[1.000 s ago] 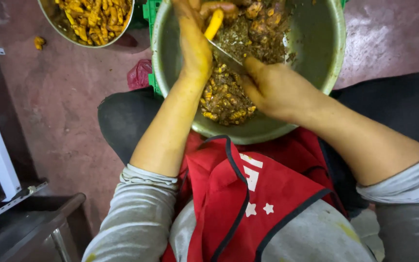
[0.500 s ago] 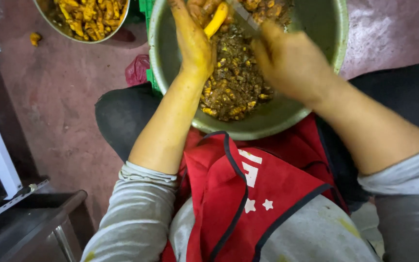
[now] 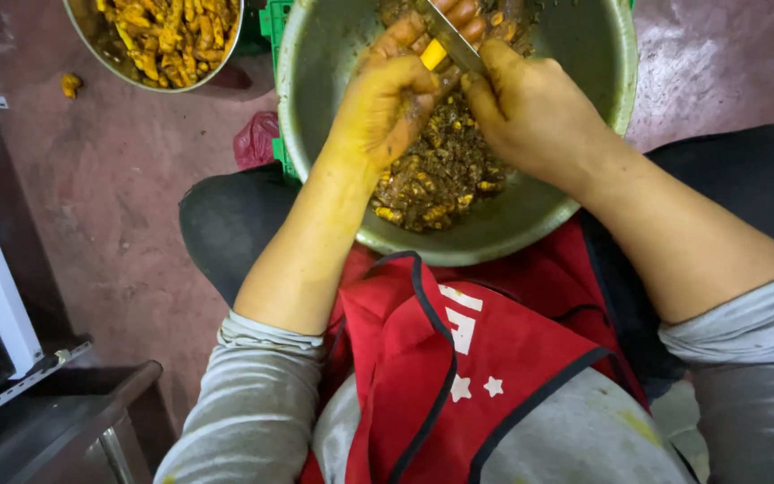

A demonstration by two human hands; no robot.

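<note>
Yellow stain covers the left hand (image 3: 385,108), which is curled tight around a small yellow root piece (image 3: 433,56). You can see only the bright cut end of that piece, poking out between the thumb and the fingers. The right hand (image 3: 530,112) is closed in a firm grip on a knife (image 3: 452,40). Its thin grey blade lies right against the root piece, and the handle is hidden inside the hand. Both hands are close together, almost touching, over the far part of a big metal bowl (image 3: 584,193).

That bowl sits between the person's knees, and it is tipped a little toward the body. Inside it lies a heap of brown and yellow peelings (image 3: 436,175), just under the hands.

A red apron (image 3: 459,376) with white stars covers the person's front, and its top edge comes up near the bowl's rim. Grey sleeves (image 3: 253,403) are pushed up, so the arms are bare.

At the top left stands a second metal bowl (image 3: 109,61), full of orange-yellow roots (image 3: 167,36). It is well apart from the hands. One small yellow bit (image 3: 71,84) lies alone on the reddish floor (image 3: 109,206) beside it. A green crate (image 3: 275,22) shows between the two bowls.
</note>
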